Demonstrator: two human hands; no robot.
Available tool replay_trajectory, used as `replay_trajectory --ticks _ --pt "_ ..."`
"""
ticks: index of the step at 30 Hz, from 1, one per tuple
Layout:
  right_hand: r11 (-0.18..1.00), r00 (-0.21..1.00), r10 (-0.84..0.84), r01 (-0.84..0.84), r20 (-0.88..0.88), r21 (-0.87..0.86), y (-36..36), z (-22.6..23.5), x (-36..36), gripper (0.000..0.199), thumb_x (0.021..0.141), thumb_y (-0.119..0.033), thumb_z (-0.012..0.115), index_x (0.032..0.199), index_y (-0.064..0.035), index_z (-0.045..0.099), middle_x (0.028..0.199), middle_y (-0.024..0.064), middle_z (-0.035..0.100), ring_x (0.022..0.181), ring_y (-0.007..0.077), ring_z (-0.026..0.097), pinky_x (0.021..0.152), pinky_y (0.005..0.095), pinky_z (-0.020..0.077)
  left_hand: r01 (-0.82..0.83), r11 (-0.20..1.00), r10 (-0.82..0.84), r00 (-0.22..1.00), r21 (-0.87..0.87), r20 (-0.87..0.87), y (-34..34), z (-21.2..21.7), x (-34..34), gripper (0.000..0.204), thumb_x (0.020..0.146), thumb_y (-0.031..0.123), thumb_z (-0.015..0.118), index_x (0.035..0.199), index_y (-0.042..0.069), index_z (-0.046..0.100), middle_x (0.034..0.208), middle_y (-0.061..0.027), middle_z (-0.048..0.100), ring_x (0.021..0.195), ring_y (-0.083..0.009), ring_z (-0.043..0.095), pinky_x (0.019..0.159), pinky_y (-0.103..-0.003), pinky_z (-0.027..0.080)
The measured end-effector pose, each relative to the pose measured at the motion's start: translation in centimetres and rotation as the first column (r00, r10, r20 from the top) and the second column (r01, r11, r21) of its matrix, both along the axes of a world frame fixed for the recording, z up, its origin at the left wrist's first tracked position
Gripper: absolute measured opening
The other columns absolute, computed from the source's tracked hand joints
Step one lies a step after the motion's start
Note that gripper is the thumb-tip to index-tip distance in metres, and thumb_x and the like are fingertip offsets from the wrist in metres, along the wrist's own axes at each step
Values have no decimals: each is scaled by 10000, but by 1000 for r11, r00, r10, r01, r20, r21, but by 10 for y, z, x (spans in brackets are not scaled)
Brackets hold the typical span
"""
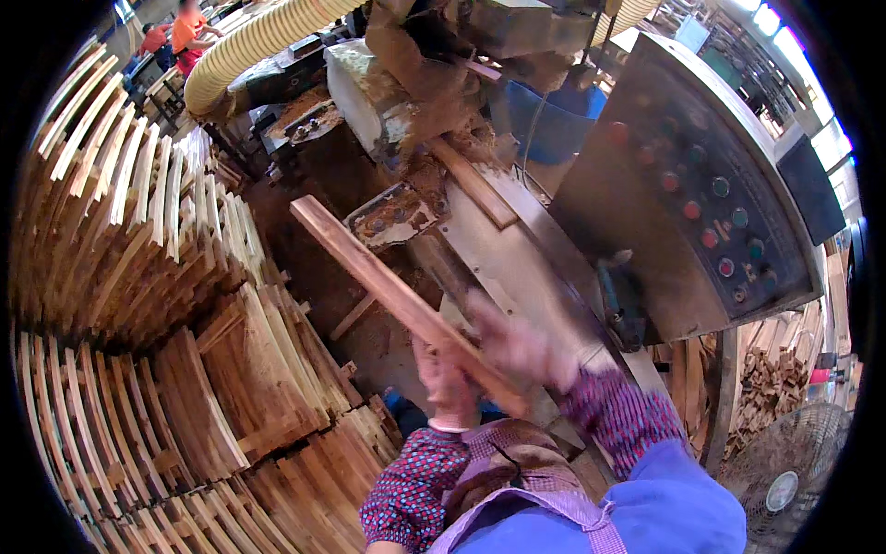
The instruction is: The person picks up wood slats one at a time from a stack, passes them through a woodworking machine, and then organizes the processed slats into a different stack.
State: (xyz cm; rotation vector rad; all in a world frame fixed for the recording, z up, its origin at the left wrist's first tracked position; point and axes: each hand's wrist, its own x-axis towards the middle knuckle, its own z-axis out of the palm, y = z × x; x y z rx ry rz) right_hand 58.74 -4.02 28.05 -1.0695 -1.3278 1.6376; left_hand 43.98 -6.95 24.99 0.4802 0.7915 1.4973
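Note:
A long, reddish-brown wooden strip (pixel 369 272) slants across the middle, its far end raised to the upper left and its near end close to my body. My left hand (pixel 445 383) is closed around the strip toward its near end. My right hand (pixel 521 342) is beside the strip, over the machine's metal table (pixel 503 263); motion smears its fingers, so whether it touches the wood is unclear. Another wooden strip (pixel 475 185) lies on that table, its far end under the sawdust-covered machine head (pixel 429 102).
Stacked wooden strips (pixel 221 369) fill the left side. A control panel (pixel 711 203) with coloured buttons stands at the right, above a fan (pixel 784 480). A ribbed yellow hose (pixel 268 46) arches across the top. Two people (pixel 189 42) are far off at the upper left.

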Motion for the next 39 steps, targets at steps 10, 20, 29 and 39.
replay_trajectory --ticks 10,20,29,39 --pt "948 146 -314 102 938 301 -214 -45 84 562 863 -132 567 1391 10 439 1360 246 495 1270 376 466 1096 442 337 52 977 -209 15 -208 -978 2 -137 -211 838 800 351 684 1450 -30 315 1501 -255 314 1412 -369 277 1170 -414 220" --pt "790 529 -479 -89 701 607 124 -103 99 484 1007 -198 451 1451 -17 382 1506 167 362 1397 314 328 1158 407 250 -820 556 -799 -480 -139 -361 17 -187 -610 911 767 448 699 1453 38 259 1498 -178 325 1378 -332 334 1128 -471 264" --pt "737 891 -409 196 196 647 155 -104 5 660 991 -410 427 1510 -49 242 1466 158 411 1133 274 550 941 375 444 -587 647 -297 395 -487 -869 17 -167 -568 591 717 130 719 1240 7 471 1109 -168 577 1065 -270 573 919 -379 464" --pt "979 884 174 -204 435 24 -70 6 -139 787 869 -213 682 1488 7 249 1518 232 304 1419 292 296 1156 358 242 26 977 -4 994 -213 105 -27 -25 -133 559 784 71 601 1315 -13 448 1174 -151 602 1070 -268 612 960 -388 500"
